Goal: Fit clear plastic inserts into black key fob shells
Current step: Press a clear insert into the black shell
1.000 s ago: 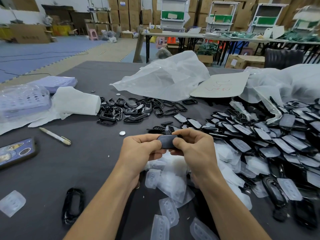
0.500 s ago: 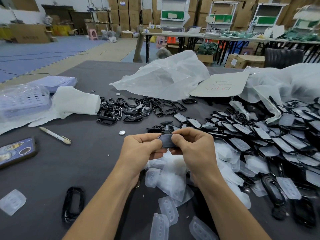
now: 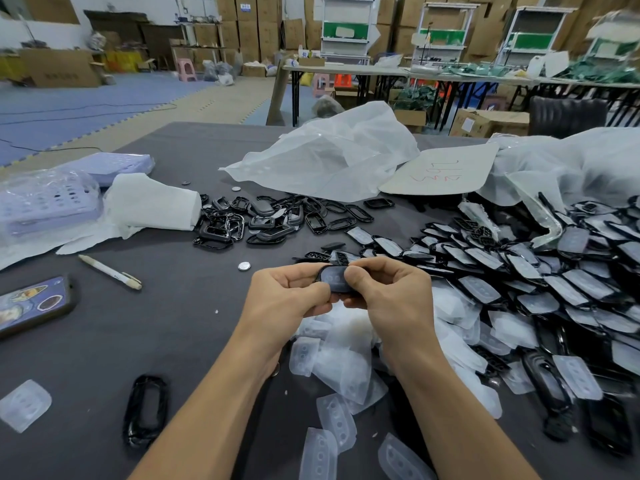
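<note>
Key fob shell [image 3: 333, 279], more upright than before, pinched between left hand [image 3: 287, 299] and right hand [image 3: 389, 296].

Cardboard boxes [image 3: 263, 29] stand stacked behind long tables [image 3: 346, 69]; blue mats [image 3: 69, 105] cover the floor [image 3: 214, 105].

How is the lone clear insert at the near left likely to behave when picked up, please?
The clear insert looks thin and translucent, so probably light and bendy. It lies flat, so it should not roll.
</note>
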Demonstrator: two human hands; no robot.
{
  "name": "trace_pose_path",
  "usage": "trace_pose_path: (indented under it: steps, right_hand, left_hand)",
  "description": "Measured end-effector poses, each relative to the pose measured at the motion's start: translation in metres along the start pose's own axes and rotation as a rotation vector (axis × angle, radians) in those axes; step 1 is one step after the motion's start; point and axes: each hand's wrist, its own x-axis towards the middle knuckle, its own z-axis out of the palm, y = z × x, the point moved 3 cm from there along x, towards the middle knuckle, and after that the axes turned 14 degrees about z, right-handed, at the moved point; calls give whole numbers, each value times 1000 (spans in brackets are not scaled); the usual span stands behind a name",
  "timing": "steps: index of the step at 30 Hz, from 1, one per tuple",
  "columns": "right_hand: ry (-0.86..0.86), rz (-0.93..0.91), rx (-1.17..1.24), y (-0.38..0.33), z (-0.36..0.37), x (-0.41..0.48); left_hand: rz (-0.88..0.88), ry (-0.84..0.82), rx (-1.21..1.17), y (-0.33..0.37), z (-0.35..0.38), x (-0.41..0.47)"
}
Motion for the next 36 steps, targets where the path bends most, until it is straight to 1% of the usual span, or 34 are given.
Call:
trace_pose_path:
  steps: [3, 7, 10, 14, 17, 21, 25, 28, 30, 33, 36]
  right_hand:
    - [-1, -1, -3, 0, 2, -1]
    - [-12, 0, -17, 0, 4, -1]
    - [-17, 2, -32, 1, 5, -1]
    - [-31, -35, -72, 0, 5, -3]
    - [-35, -53, -112, 0, 6, -3]
    - [-26, -28, -113, 1, 4, -1]
    - [-82, 0, -110, -1, 6, -2]
    - [-132, -17, -107, -2, 8, -4]
    - [-126, -40, -136, -2, 8, -4]
    - [-131, -22, -126, -1, 7, -3]
    - [-168, 7, -114, -3, 7, -5]
  left_hand:
    - [0, 54, 7, -1, 0, 0]
    - [-67, 111, -27, -4, -2, 1]
    - [-101, 139, -48, -5, -2, 1]
    - [-101, 165, -22, -7, -2, 1]
    - [-63, 181, 29, -8, -3, 2]
    - [-7, 157, 148, -9, -2, 2]
    - [31, 222, 186, -8, -6, 4]
    - [66, 250, 227, -6, -8, 4]
    - [82, 223, 273, -6, -8, 3]
    - [151, 167, 362, -2, -5, -1]
    - [193, 154, 370, 0, -3, 0]
